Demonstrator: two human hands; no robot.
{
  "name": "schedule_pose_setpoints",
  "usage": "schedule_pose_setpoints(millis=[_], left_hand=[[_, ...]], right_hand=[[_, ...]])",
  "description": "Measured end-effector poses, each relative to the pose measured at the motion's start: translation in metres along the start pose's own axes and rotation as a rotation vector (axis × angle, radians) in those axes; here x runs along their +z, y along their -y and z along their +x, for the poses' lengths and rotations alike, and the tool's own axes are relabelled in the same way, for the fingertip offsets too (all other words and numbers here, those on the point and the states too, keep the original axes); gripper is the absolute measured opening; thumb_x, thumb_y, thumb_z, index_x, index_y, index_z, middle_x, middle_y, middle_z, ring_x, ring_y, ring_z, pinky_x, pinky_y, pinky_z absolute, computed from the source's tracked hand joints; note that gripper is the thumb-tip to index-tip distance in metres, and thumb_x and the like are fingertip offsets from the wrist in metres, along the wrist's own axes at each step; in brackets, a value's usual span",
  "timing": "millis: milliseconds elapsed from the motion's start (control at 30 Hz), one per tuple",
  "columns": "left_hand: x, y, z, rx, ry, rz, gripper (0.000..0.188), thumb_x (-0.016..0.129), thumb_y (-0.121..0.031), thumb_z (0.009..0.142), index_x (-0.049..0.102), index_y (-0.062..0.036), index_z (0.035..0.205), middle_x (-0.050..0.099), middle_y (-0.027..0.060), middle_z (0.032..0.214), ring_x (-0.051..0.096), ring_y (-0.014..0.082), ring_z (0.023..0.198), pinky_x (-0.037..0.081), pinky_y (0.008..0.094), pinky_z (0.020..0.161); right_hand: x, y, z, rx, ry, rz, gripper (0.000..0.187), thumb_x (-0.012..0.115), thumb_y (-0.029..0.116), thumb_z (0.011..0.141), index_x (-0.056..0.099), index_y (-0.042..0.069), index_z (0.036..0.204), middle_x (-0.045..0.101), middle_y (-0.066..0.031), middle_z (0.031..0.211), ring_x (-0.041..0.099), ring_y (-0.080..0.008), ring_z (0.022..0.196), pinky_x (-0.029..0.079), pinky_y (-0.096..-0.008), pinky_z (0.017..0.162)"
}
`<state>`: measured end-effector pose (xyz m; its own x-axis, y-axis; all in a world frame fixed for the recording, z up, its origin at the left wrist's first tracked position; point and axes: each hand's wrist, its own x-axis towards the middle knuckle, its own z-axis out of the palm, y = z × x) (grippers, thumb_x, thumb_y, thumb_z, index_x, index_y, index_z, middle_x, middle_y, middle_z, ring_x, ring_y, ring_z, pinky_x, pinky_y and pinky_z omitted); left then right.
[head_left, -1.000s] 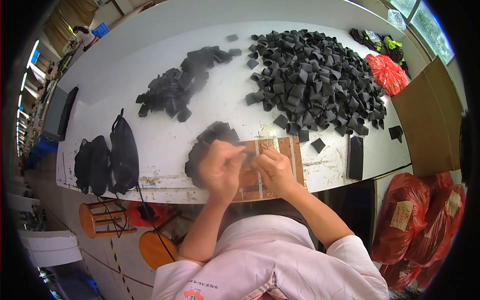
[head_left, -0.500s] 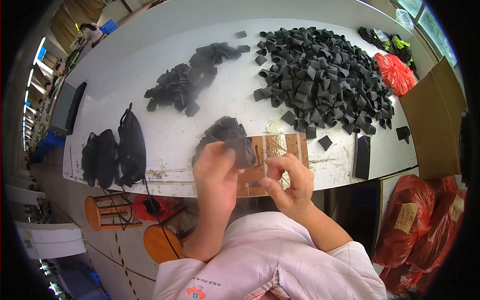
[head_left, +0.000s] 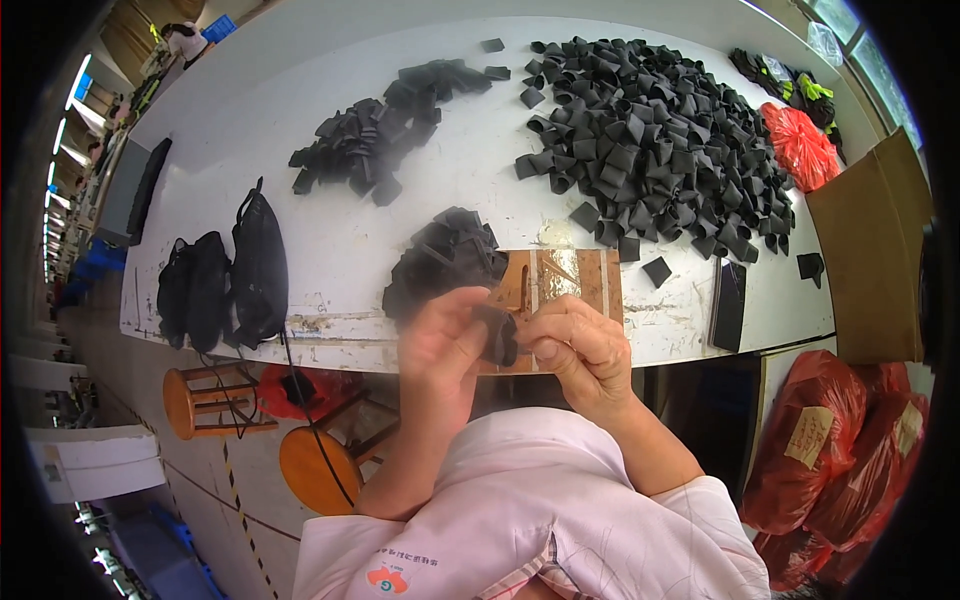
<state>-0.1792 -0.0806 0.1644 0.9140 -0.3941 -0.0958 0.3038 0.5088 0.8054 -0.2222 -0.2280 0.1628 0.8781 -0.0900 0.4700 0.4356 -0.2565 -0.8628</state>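
Observation:
Over the table's near edge, a small folded loop of black fabric (head_left: 498, 337) is pinched between the thumb and fingers of my left hand (head_left: 438, 340). My right hand (head_left: 582, 352) is closed too, its thumb and fingertips gripping the loop's right edge. Below the loop and partly covered by my hands lies a brown board (head_left: 598, 283) with a shiny strip of tape. A small heap of black fabric pieces (head_left: 440, 258) sits just beyond my left hand, against the board's left side.
A large pile of black fabric loops (head_left: 655, 150) covers the far right of the white table (head_left: 330, 240). Flatter black pieces (head_left: 365, 145) lie far left. Black pouches (head_left: 260, 270), a dark phone-like slab (head_left: 728, 305), a cardboard sheet (head_left: 868, 250) and red bags (head_left: 810, 440) stand around.
My right hand has moved left and now grips the loop, which it was apart from before. My left hand has lowered the loop and turned it slightly.

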Motion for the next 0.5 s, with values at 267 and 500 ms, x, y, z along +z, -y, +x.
schedule_pose_setpoints(millis=[267, 500], left_hand=[[-0.007, 0.01, -0.007, -0.274, 0.101, -0.235, 0.028, 0.053, -0.007, 0.084, 0.048, -0.0004, 0.11, 0.055, 0.0106, 0.103, 0.056, 0.0141, 0.089, 0.046, 0.0254, 0.076], [-0.013, 0.017, -0.005, 0.18, 0.215, 0.416, 0.014, 0.061, -0.001, 0.077, 0.059, -0.004, 0.091, 0.044, 0.0105, 0.114, 0.047, 0.0145, 0.098, 0.041, 0.0241, 0.082]], right_hand=[[0.002, -0.006, -0.008, 0.041, 0.074, 0.06, 0.011, 0.062, -0.003, 0.07, 0.058, 0.002, 0.079, 0.054, -0.0072, 0.072, 0.055, -0.0186, 0.064, 0.044, -0.0267, 0.057], [-0.006, -0.011, -0.011, 0.211, 0.116, 0.263, 0.013, 0.062, 0.009, 0.078, 0.057, -0.002, 0.074, 0.053, -0.0057, 0.07, 0.049, -0.0116, 0.059, 0.04, -0.0222, 0.051]])
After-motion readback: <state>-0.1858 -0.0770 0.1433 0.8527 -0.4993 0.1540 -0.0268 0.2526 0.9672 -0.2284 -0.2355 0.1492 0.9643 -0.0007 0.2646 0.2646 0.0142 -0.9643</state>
